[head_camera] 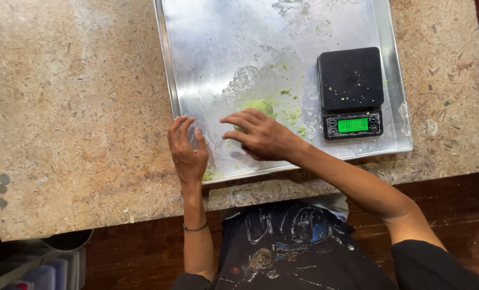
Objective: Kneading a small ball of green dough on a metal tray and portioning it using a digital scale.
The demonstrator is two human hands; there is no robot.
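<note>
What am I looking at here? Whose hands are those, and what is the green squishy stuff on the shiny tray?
This one picture comes from a camera worn on a person's head, looking straight down, so you see their own two bare hands. On the speckled stone counter lies a shiny metal tray. The right hand is cupped over a soft lump of green dough and touches it. The left hand rests on the tray's near corner with fingers spread, holding nothing. Little green crumbs are scattered around. On the tray's right side stands a small black kitchen scale with a glowing green screen, nothing but crumbs on it. The person wears a dark printed shirt.
</note>
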